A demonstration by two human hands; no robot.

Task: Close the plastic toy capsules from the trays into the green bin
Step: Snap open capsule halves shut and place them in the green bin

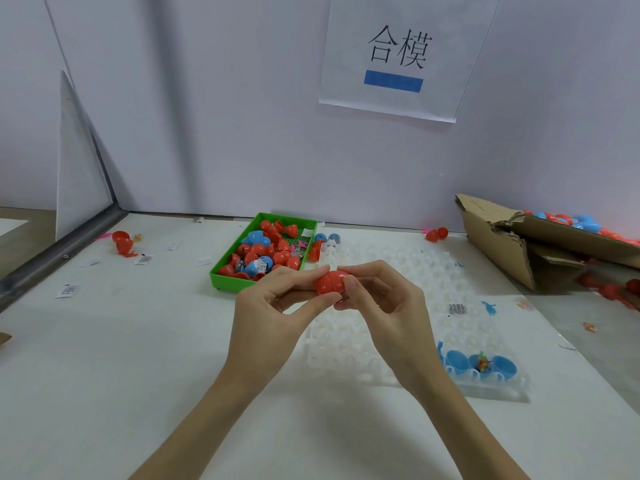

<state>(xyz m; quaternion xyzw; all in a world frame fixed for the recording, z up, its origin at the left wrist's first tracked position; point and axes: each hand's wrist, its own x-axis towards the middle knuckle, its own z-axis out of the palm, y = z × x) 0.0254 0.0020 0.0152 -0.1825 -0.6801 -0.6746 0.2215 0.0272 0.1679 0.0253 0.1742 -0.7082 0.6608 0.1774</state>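
A red plastic capsule is held above the table between both hands, its two halves meeting at a seam. My left hand pinches its left half with thumb and fingers. My right hand pinches its right half. Behind the hands stands the green bin, holding several red and blue capsules. A clear plastic tray with many empty cups lies under and right of the hands. At its near right corner sit three blue capsule halves, one with a small toy inside.
A torn cardboard box with several red and blue capsules lies at the right. Loose red capsules sit at the far left and at the back. Paper slips and small toys are scattered on the white table.
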